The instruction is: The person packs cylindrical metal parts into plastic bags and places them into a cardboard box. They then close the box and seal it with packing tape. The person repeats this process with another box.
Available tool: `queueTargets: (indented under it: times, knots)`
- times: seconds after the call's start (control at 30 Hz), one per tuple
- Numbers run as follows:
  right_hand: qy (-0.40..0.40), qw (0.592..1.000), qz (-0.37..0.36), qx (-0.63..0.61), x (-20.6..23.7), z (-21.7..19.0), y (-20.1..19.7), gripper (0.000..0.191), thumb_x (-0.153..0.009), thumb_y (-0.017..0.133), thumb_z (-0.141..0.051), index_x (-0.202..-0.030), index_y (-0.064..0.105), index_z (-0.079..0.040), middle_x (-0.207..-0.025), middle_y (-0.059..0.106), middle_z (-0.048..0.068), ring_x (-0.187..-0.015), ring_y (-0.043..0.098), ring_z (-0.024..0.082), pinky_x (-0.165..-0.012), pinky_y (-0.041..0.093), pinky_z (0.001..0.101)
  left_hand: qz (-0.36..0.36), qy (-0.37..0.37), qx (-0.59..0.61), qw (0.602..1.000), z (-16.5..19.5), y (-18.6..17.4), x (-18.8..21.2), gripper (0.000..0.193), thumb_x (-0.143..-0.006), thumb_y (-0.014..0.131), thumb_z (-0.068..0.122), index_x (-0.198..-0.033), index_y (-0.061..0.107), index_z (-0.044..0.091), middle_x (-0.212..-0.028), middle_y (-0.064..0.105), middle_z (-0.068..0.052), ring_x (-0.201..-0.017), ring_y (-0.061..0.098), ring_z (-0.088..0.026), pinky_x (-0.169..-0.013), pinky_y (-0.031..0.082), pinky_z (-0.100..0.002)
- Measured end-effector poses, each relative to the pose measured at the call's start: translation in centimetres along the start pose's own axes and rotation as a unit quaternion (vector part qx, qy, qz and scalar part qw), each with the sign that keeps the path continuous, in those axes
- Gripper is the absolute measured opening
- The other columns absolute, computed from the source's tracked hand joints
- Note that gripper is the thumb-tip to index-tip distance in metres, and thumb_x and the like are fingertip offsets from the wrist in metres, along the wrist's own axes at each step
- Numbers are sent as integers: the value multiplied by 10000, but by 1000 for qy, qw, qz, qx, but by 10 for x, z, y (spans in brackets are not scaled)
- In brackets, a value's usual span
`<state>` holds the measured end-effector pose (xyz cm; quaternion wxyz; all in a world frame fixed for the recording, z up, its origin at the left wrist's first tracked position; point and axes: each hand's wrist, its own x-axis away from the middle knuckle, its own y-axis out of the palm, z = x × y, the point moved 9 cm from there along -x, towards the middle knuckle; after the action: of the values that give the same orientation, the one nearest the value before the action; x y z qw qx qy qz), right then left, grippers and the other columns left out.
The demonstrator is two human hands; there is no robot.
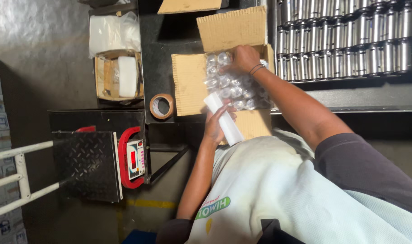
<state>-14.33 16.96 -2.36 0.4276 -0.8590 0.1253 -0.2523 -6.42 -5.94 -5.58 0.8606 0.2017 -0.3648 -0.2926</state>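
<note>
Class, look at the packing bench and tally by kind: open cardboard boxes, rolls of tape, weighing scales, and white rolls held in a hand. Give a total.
Open cardboard boxes: 2, the large box and the small box
Rolls of tape: 1, the tape roll
Weighing scales: 1, the scale
White rolls: 1, the white roll in the left hand
Total: 5

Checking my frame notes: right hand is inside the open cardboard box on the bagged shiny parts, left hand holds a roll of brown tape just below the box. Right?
Not quite. The head view shows the left hand holding a white rolled tube, not tape; the brown tape roll lies untouched left of the cardboard box. The right hand does rest on the bagged shiny parts inside it.
</note>
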Motion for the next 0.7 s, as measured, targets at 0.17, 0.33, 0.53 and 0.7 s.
queueTargets:
  times: [0.17, 0.33, 0.53, 0.7]
  knots:
    - [-69, 989, 72, -112, 20, 3, -10, 286, -776, 845, -339, -814, 687, -105, -781, 710, 84, -747, 691, 235, -715, 556, 397, -72, -6, -9, 997, 5, -3, 5, 421, -925, 616, 109, -1298, 543, -70, -1093, 718, -267, -963, 742, -327, -840, 607, -440]
    - [-196, 907, 47, -370, 97, -13, -1, 214, -1022, 608, -220, -1150, 627, -50, -1058, 708, 141, -919, 740, 169, -765, 635, 296, 29, 100, -41, 994, 22, -21, -12, 449, -951, 637, 4, -1348, 447, -83, -1284, 627, -312, -1169, 676, -391, -1010, 532, -504]
    - [-126, 979, 92, -129, 157, 9, 18, 194, -1016, 626, -216, -1066, 700, -43, -890, 710, 169, -631, 631, 203, -571, 542, 376, 8, 4, 99, 995, -18, 14, -32, 462, -987, 582, 96, -1430, 467, 38, -1337, 651, -137, -1146, 722, -174, -980, 607, -311]
    - [-118, 936, -7, -330, 147, 68, -40, 228, -1019, 675, -260, -897, 723, -73, -873, 723, 152, -796, 645, 174, -716, 541, 359, -9, -11, -114, 993, -2, 45, -53, 436, -1017, 726, 195, -1279, 564, -113, -993, 713, -177, -609, 592, -128, -448, 423, -234]
